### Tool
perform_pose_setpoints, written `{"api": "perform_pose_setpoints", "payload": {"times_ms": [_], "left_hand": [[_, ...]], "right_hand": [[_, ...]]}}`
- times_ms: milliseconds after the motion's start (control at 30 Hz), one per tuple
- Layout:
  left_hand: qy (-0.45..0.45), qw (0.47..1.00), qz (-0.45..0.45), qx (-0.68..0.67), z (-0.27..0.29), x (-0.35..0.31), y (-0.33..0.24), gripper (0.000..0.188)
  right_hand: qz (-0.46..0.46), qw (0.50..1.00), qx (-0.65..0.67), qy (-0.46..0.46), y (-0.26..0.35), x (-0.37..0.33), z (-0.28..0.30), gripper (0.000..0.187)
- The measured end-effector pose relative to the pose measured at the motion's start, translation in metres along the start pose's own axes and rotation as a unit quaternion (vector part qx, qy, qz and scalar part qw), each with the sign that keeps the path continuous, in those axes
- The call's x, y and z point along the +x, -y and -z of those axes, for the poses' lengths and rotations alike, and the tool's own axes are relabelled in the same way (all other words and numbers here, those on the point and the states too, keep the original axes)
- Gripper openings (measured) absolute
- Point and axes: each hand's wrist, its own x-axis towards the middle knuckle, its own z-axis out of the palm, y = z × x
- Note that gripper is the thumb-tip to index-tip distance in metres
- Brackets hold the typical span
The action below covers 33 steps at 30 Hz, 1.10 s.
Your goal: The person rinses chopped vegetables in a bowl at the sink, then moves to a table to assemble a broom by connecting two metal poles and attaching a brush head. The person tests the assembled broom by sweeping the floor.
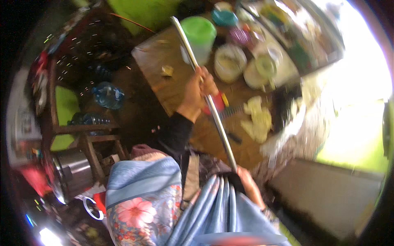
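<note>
A long shiny metal pole (219, 125) runs slantwise across the middle of the view, its far end beside a pale bucket with a green lid (200, 35). My left hand (199, 88), in a black sleeve, is wrapped round the pole above the table. Lower down, my right hand (249, 186) closes on the near end; its fingers are partly hidden by folds of my blue flowered cloth (141, 205). Under the pole lie a red and yellow item (216, 104), pale yellow flat pieces (258, 117) and a dark handle-like object (234, 137).
The brown wooden table (158, 84) bears a white tub (230, 63), a pale jug (264, 67) and a blue bowl (224, 17). A glass-sided case (305, 39) stands far right. To the left are a large clear bottle (108, 95) and a metal pot (74, 170).
</note>
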Motion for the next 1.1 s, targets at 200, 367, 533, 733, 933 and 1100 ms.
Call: {"api": "perform_pose_setpoints", "payload": {"times_ms": [200,367,533,733,933,1100], "left_hand": [[0.017,0.95,0.097,0.295,0.037,-0.05,0.066,0.03],[0.099,0.707,0.266,0.648,0.102,-0.084,0.084,0.037],[0.089,0.516,0.274,0.807,0.161,-0.085,0.104,0.027],[0.108,0.5,0.278,0.813,0.16,-0.074,0.147,0.022],[0.064,0.507,0.141,0.848,0.16,-0.043,0.168,0.018],[-0.205,0.464,-0.013,0.862,0.176,-0.015,0.145,0.011]], "right_hand": [[0.144,0.933,-0.28,-0.173,0.041,0.038,-0.017,0.046],[-0.008,0.935,-0.226,-0.272,0.003,0.006,-0.017,0.036],[-0.124,0.893,-0.177,-0.395,-0.06,-0.089,0.006,0.03],[-0.17,0.852,-0.235,-0.437,-0.099,-0.147,0.02,0.033],[-0.188,0.85,-0.147,-0.47,-0.116,-0.151,0.009,0.033],[-0.18,0.857,-0.078,-0.477,-0.114,-0.135,0.009,0.033]]}}
